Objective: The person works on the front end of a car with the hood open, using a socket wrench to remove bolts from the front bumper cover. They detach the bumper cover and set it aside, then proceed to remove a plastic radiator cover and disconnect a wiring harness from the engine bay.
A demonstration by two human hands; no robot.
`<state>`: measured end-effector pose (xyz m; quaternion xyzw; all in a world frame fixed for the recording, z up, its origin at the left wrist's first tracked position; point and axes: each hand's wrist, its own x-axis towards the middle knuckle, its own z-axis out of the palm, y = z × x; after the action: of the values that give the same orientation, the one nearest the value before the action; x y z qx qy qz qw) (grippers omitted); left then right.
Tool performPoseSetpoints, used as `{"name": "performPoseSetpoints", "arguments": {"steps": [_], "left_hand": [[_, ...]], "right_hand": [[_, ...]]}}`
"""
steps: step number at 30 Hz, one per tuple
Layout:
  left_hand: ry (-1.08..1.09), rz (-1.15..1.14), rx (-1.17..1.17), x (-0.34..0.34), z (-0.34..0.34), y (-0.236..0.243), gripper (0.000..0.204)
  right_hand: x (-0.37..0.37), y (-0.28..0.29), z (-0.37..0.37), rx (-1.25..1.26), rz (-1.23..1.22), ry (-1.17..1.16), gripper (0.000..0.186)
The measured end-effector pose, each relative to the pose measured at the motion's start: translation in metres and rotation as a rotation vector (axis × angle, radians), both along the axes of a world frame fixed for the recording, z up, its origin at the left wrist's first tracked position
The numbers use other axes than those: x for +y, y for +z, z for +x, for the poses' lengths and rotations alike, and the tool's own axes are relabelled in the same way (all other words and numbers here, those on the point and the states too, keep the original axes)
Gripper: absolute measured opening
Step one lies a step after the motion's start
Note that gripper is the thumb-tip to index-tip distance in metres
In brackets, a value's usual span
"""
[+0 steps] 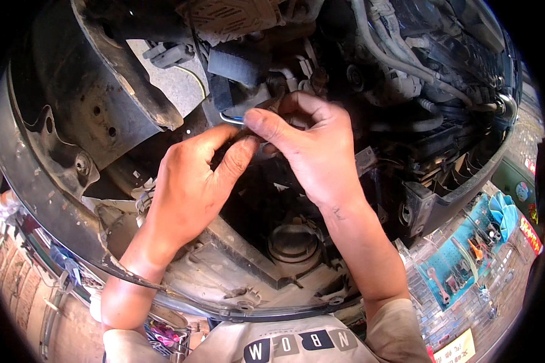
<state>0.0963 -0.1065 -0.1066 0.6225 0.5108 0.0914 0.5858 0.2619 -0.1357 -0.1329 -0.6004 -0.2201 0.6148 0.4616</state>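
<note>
Both hands meet over the engine bay of a car, fingertips close together. My right hand [318, 142] is closed, thumb and forefinger pinched at the end of a thin blue and white wire [231, 118]. Just below it, my left hand [191, 178] is closed too, its thumb and forefinger pressed together near the same wire. What lies between those left fingertips is hidden. Behind the fingers stands a dark block with a grey top [235, 66]. Beneath the wrists lies a dusty headlamp housing [293, 244] with a round cover.
At left curves the dark fender edge [33, 175], with a rusty-edged inner panel [118, 85]. Grey hoses [399, 51] cross the bay at upper right. Beyond the front bumper [460, 193], a teal mat [451, 275] with wrenches and other tools lies on the paved floor.
</note>
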Motion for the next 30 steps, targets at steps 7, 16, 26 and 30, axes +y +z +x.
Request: {"name": "performPoseSetpoints", "arguments": {"steps": [7,16,26,30], "left_hand": [[-0.013,-0.037,-0.094,-0.005,-0.009,-0.013,0.051],[0.069,-0.069,-0.302,-0.009,-0.016,-0.035,0.043],[0.071,-0.035,-0.237,-0.009,-0.015,-0.033,0.034],[0.07,-0.164,-0.026,-0.013,-0.032,-0.029,0.03]], "right_hand": [[0.0,-0.003,-0.002,-0.005,0.021,-0.002,0.019],[0.002,0.0,-0.007,-0.085,0.117,-0.007,0.017],[0.001,-0.009,-0.009,-0.343,0.228,0.02,0.014],[0.022,0.001,0.03,-0.287,0.217,-0.148,0.017]]}}
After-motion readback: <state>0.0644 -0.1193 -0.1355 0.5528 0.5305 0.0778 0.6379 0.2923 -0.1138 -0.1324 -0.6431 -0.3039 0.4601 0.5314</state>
